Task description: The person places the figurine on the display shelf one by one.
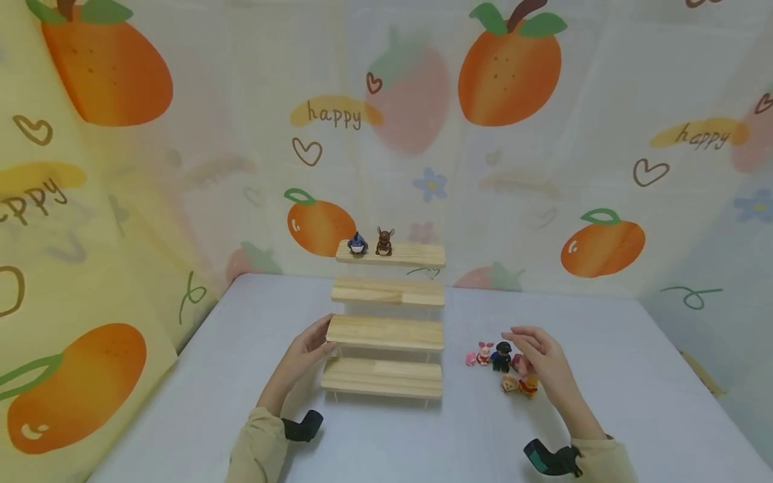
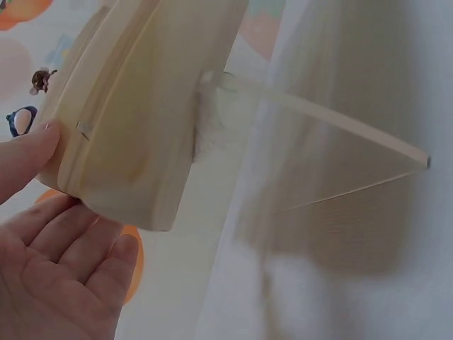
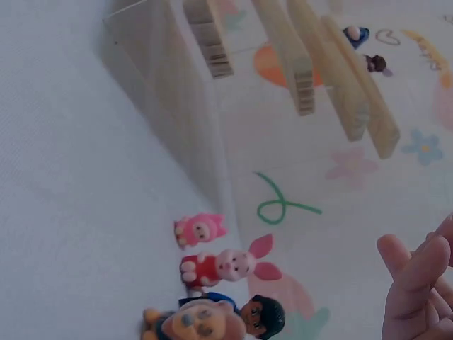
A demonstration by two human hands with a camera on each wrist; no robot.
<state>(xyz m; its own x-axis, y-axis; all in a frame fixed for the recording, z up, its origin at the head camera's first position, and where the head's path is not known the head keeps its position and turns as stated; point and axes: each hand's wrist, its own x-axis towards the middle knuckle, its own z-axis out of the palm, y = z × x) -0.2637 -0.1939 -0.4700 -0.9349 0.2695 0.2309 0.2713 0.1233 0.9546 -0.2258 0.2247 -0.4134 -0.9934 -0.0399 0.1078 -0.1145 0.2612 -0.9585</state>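
Observation:
A four-step wooden display stand (image 1: 386,293) with clear supports stands on the white table. My left hand (image 1: 306,349) grips the left end of its third board from the top, thumb (image 2: 32,156) on the upper face and fingers below. On the top board sit a blue donkey figurine (image 1: 357,244) and a brown big-eared figurine (image 1: 384,241). My right hand (image 1: 543,359) hovers over a cluster of toy figurines, fingers loosely bent, with nothing visible in them. The cluster has a small pink figurine (image 3: 201,229), a piglet figurine (image 3: 230,265), a dark-haired figurine (image 1: 501,357) and a lion-like figurine (image 3: 198,322).
An orange-red figurine (image 1: 529,384) lies at the cluster's near side. Behind the table (image 1: 483,436) hangs a fruit-printed cloth (image 1: 513,221), which also covers the left side. Black wrist devices (image 1: 304,426) are strapped below both hands.

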